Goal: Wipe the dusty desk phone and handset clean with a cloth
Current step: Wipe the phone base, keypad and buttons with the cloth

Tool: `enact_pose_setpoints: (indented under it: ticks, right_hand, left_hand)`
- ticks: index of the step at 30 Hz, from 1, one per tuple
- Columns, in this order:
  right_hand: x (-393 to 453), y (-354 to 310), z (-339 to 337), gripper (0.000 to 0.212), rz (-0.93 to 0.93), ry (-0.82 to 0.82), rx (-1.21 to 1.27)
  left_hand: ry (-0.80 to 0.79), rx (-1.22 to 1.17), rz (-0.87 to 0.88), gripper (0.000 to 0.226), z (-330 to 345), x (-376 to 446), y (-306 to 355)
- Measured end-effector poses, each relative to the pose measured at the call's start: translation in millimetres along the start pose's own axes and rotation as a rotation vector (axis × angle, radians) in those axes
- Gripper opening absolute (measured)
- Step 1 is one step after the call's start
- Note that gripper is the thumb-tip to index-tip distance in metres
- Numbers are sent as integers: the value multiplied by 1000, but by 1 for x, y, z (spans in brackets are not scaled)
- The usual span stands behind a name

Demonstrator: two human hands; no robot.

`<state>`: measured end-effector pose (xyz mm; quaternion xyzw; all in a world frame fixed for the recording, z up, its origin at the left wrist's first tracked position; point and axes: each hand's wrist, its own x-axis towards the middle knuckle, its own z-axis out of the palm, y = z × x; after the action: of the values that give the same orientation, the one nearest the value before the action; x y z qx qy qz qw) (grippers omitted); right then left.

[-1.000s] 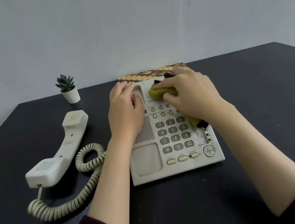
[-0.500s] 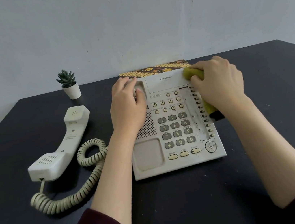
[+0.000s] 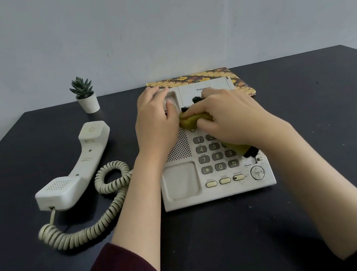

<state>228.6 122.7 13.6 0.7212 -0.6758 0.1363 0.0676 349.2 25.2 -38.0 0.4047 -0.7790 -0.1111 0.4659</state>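
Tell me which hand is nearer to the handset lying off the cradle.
Left. The left hand rests on the phone base at its cradle side, toward the handset but not touching it. The right hand grips the cloth over the keypad, farther right.

phone (image 3: 217, 189) off-white | cloth (image 3: 196, 120) yellow-green | table (image 3: 308, 117) black | book (image 3: 199, 76) gold-floral

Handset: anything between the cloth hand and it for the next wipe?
Yes. The left hand, resting on the phone base, sits between the right hand holding the cloth and the handset, off-cradle to the left. The coiled cord lies nearby.
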Motion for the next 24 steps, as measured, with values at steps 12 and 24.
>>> enact_pose_setpoints:
  ticks: [12, 24]
  right_hand:
    - [0, 8, 3, 37, 139, 76, -23]
    - [1, 13, 1, 37, 100, 49, 81]
  left_hand:
    - [-6, 5, -6, 37, -1, 0, 1]
    - [-4, 20, -9, 38, -1, 0, 2]
